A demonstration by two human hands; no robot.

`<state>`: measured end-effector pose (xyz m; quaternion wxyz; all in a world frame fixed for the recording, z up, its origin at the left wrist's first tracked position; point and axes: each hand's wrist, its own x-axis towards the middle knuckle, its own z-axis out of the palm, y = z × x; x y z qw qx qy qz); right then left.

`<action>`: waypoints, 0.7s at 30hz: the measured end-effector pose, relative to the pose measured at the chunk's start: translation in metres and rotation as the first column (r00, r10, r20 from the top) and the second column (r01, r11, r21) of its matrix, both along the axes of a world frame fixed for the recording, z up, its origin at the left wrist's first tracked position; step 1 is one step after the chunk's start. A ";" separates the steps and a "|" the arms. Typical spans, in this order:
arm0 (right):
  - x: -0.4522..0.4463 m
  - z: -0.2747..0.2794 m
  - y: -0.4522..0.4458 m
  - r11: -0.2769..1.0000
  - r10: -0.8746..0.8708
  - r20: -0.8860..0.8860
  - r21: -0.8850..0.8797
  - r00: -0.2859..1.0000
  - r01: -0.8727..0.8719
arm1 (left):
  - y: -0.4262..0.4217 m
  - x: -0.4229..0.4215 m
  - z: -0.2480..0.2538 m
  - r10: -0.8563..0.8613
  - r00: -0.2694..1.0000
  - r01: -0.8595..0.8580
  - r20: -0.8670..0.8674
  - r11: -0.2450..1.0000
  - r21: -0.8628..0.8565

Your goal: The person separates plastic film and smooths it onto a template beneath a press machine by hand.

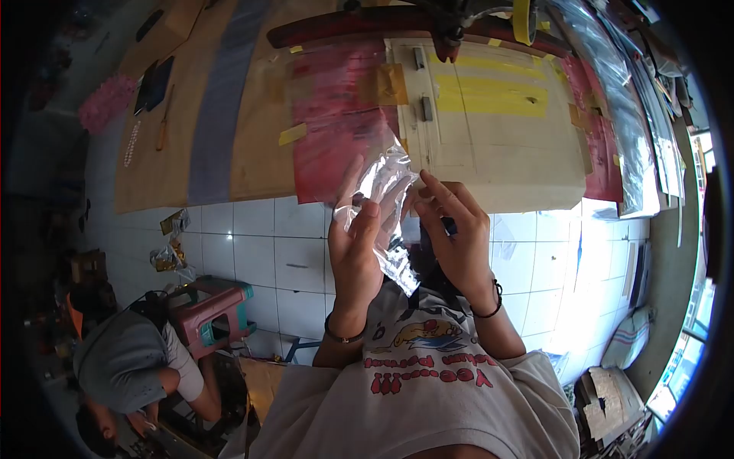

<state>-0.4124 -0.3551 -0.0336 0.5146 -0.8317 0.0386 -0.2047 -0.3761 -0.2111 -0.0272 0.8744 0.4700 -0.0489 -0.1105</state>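
Note:
A crinkled, shiny clear plastic bag (pixel 391 172) hangs between my hands, above the near edge of the worktable. My left hand (pixel 355 249) holds it from the left, thumb in front and fingers behind, partly visible through the film. On the other side, my right hand (pixel 457 222) has bent fingers at the bag's right edge, the fingertips close together on the film. The bag's lower end reaches down toward my shirt. Whether anything is inside the bag cannot be made out.
The worktable (pixel 264 164) carries a red sheet (pixel 329 145), a cream board (pixel 497 164) with yellow tape and a dark red bar (pixel 352 27) at the back. A screwdriver (pixel 163 130) lies on the left. Below left, a person (pixel 134 356) sits beside a plastic stool (pixel 210 314).

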 end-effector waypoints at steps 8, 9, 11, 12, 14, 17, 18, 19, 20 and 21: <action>0.008 -0.009 0.008 0.994 -0.098 0.097 -0.046 0.990 0.103 | -0.014 -0.002 0.010 -0.021 0.999 0.023 -0.035 0.998 0.059; 0.010 -0.007 0.008 0.995 -0.092 0.087 -0.037 0.992 0.096 | -0.014 -0.004 0.009 -0.041 0.998 0.043 -0.040 0.999 0.029; 0.015 -0.002 0.007 0.997 -0.079 0.065 -0.018 0.995 0.080 | -0.014 -0.006 0.008 -0.058 0.998 0.058 0.000 0.998 0.018; 0.016 -0.002 0.007 0.997 -0.071 0.061 -0.028 0.996 0.073 | -0.014 -0.007 0.005 -0.053 0.998 0.053 0.012 0.998 0.022; 0.018 -0.001 0.008 0.998 -0.047 0.051 -0.047 0.998 0.049 | -0.013 -0.008 -0.002 -0.044 0.998 0.043 0.038 0.999 0.024; 0.017 -0.005 0.014 0.997 -0.077 0.021 -0.007 0.997 0.077 | -0.013 -0.009 -0.004 -0.036 0.999 0.035 0.032 0.999 0.019; 0.018 -0.007 0.014 0.996 -0.081 0.044 -0.035 0.996 0.083 | -0.014 -0.009 -0.005 -0.052 0.998 0.051 0.039 0.999 0.017; 0.018 -0.011 0.014 0.994 -0.087 0.068 -0.061 0.994 0.091 | -0.015 -0.009 -0.005 -0.047 0.999 0.047 0.018 0.999 0.008; 0.019 -0.012 0.013 0.991 -0.094 0.093 -0.086 0.991 0.102 | -0.017 -0.010 -0.004 -0.045 0.999 0.045 -0.004 0.999 0.000; 0.019 -0.012 0.013 0.992 -0.092 0.089 -0.084 0.992 0.099 | -0.018 -0.010 -0.003 -0.046 0.999 0.046 -0.025 0.999 -0.007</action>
